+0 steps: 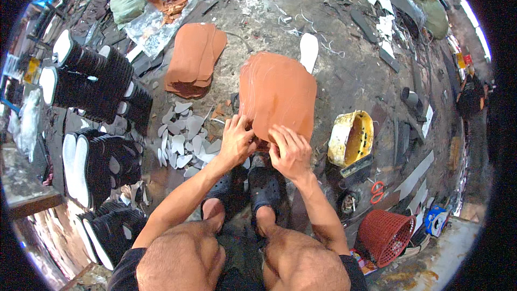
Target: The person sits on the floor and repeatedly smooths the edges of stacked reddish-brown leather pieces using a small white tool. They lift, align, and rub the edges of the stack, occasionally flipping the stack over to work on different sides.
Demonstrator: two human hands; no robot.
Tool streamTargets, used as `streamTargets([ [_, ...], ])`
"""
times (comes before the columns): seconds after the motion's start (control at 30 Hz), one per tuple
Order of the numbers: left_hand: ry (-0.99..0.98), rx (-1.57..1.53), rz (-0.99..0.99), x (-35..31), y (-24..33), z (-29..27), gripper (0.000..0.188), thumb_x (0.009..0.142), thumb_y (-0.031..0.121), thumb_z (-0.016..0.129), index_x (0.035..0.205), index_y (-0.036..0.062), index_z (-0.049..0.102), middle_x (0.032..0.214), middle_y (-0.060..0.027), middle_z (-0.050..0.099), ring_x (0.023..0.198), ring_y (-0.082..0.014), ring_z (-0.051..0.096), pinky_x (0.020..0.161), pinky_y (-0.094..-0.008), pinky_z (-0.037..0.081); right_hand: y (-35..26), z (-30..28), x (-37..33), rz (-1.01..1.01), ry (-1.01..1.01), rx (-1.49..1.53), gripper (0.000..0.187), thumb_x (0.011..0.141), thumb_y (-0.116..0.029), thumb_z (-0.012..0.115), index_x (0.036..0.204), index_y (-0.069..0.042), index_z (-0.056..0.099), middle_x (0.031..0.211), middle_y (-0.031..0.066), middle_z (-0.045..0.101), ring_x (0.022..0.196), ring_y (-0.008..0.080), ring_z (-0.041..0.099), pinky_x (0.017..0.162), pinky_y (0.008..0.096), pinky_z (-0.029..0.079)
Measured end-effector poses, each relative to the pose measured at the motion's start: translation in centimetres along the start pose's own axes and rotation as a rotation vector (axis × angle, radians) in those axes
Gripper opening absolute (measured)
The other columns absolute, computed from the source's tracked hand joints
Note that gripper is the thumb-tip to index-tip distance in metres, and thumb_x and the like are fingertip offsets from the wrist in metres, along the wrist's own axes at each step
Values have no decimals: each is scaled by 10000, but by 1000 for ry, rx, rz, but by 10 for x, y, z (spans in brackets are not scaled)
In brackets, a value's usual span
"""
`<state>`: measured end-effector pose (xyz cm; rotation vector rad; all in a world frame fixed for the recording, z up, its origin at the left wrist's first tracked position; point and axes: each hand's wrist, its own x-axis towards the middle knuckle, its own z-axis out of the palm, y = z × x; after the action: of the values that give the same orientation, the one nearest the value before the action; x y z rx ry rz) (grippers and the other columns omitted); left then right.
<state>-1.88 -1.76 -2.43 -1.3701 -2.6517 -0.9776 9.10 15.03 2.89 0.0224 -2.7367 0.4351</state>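
A stack of reddish-brown sole-shaped sheets (280, 89) lies on the floor just in front of my feet, with pale lines along the upper edges. At its near left corner my left hand (237, 141) has its fingers curled round the edge. My right hand (291, 153) grips the near edge, bent fingers on top of the sheets and the thumb low at the rim. What lies under the fingertips is partly hidden. To the left is a second stack of brown sheets (191, 56). A white insole (308, 51) lies beyond the stack's far right corner.
Small grey cut pieces (184, 134) are heaped left of my left hand. A yellow-white glue-stained tub (339, 137) stands at right, with red-handled scissors (377, 192) and a red basket (385, 237) nearer me. Black soles (89, 86) are stacked along the left. Scraps litter the far floor.
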Motion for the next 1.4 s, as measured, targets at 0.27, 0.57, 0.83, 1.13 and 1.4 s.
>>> streamTargets([
  [0.27, 25, -6, -9, 0, 1, -3, 334, 886, 322, 691, 1207, 241, 735, 980, -61, 554, 945, -277, 504, 836, -429, 398, 14, -26, 36, 261, -118, 132, 183, 953, -172, 597, 1059, -48, 681, 942, 145, 715, 883, 332, 695, 755, 437, 557],
  [0.57, 217, -19, 52, -16, -4, 6, 308, 841, 260, 773, 1136, 177, 740, 974, -19, 581, 898, -242, 525, 820, -418, 415, 13, -7, 48, 184, -343, 1, 222, 935, -206, 610, 1068, -46, 689, 987, 146, 690, 949, 350, 674, 814, 479, 537],
  [0.83, 106, 66, 10, -33, 21, -4, 320, 820, 279, 781, 1118, 177, 722, 1081, -63, 585, 1030, -302, 527, 895, -455, 424, 1, -13, 22, 50, -283, -36, 144, 853, -216, 713, 908, -83, 721, 943, 92, 689, 899, 300, 682, 731, 449, 543],
  [1.13, 52, -58, -20, -11, 24, -21, 508, 882, 318, 717, 1336, 120, 605, 1341, -119, 560, 1263, -356, 486, 1081, -511, 357, 12, -24, 40, 145, -495, 54, 303, 900, -257, 638, 1100, -40, 709, 1153, 148, 692, 1066, 331, 653, 921, 479, 492],
  [1.4, -85, 22, -27, 0, 32, -16, 565, 873, 402, 730, 1346, 118, 608, 1403, -163, 496, 1338, -378, 421, 1113, -519, 342, 81, 9, -7, 660, 80, 82, 549, 947, -308, 676, 1364, 18, 533, 1330, 266, 586, 1269, 422, 530, 1052, 468, 448],
])
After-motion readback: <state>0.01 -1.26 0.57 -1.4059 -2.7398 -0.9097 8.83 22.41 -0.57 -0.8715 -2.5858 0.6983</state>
